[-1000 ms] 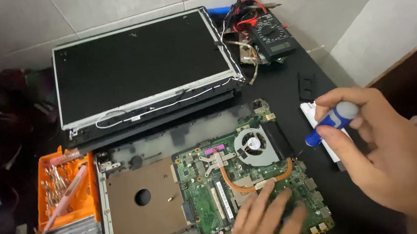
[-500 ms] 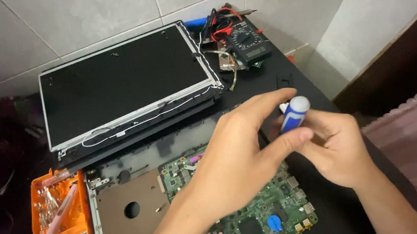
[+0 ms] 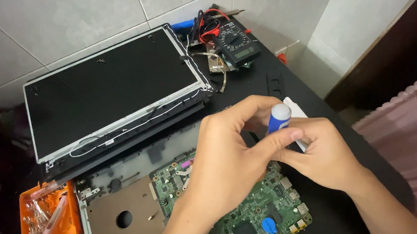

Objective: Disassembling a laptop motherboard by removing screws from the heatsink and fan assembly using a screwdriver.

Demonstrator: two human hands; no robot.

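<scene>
One head-worn camera looks steeply down and forward from above the black table (image 3: 287, 80), close to it. The hands fill the lower middle, over the green board (image 3: 260, 220). The laptop screen (image 3: 107, 89) lies farther off, with the tiled wall (image 3: 80, 22) at the top edge. No second view exists.

both hands together, left hand (image 3: 233, 155) over right hand (image 3: 321, 154), fingers seemingly curled
</scene>
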